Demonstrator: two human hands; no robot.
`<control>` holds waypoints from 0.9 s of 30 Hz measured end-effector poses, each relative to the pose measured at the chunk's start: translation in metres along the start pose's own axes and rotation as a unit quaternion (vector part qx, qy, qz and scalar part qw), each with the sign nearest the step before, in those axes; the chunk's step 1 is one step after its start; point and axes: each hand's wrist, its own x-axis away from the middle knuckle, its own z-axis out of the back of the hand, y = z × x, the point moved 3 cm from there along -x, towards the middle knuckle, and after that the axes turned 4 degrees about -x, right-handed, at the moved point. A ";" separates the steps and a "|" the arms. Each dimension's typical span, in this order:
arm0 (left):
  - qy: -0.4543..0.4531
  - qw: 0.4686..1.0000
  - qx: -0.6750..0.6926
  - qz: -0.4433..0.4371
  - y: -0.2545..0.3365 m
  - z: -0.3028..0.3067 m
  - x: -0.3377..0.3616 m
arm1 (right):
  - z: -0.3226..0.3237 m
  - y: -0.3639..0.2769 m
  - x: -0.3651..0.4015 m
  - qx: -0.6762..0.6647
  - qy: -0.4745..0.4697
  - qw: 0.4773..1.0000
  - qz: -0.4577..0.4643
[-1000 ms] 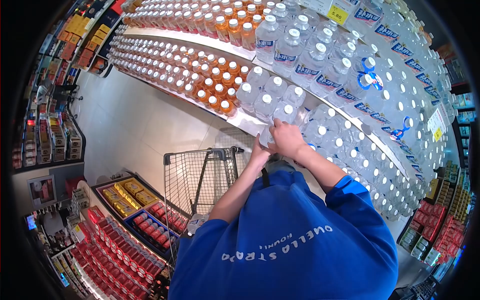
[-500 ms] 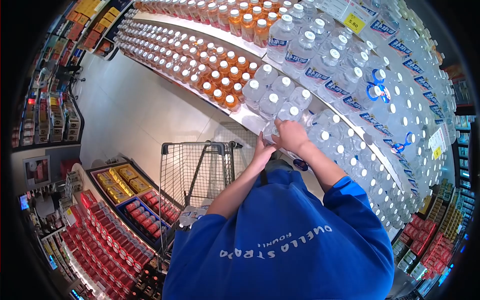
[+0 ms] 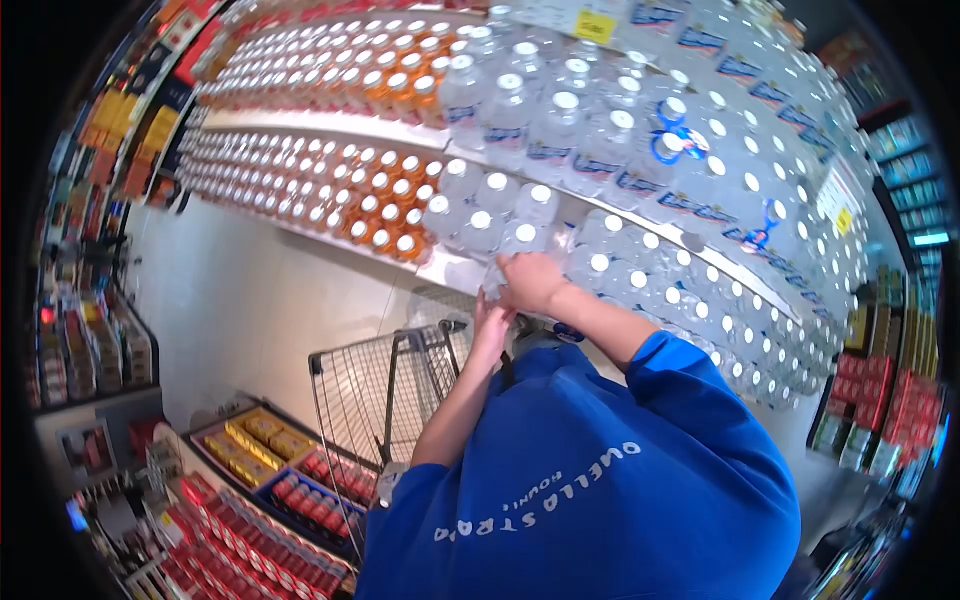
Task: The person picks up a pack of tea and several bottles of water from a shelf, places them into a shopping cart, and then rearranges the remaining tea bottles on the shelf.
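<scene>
At the front edge of the lower shelf (image 3: 450, 268), both my hands are around a clear plastic bottle (image 3: 493, 277), which they largely hide. My right hand (image 3: 533, 281) is closed over its upper part, fingers bent. Lower and closer to my body, my left hand (image 3: 492, 322) grips its near side. Just behind stand more large clear bottles (image 3: 480, 228) with white caps. Bottles of orange drink (image 3: 385, 220) fill the shelf to their left.
A wire shopping cart (image 3: 365, 385) stands on the left beside me. Labelled clear bottles (image 3: 555, 130) crowd the upper shelf. Below left is a display of red cans (image 3: 240, 530) and yellow packs (image 3: 255, 440). More clear bottles (image 3: 690, 300) line the right.
My view has turned, so the shelves sit further left and look more level. Both hands stay together on the bottle at the shelf edge.
</scene>
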 end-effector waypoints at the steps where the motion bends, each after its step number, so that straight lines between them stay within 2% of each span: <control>1: -0.007 1.000 0.004 0.005 0.001 0.001 0.001 | 0.000 -0.002 0.001 -0.003 0.005 1.000 -0.006; 3: -0.019 1.000 0.021 -0.006 -0.004 0.011 -0.002 | 0.004 -0.006 0.003 -0.015 -0.012 1.000 -0.013; 5: -0.080 0.997 0.011 -0.015 0.002 0.015 -0.004 | -0.009 -0.001 -0.002 -0.050 0.020 0.999 -0.001; 10: -0.068 0.997 -0.020 0.024 0.010 0.010 0.004 | -0.021 0.000 -0.006 -0.076 0.055 0.996 -0.013; 17: -0.169 0.984 -0.055 0.019 0.015 -0.002 0.012 | -0.031 0.004 -0.008 -0.081 0.068 0.994 -0.024; 27: -0.058 0.994 -0.040 0.084 0.016 0.001 0.017 | -0.030 0.006 0.018 -0.148 0.102 0.981 -0.071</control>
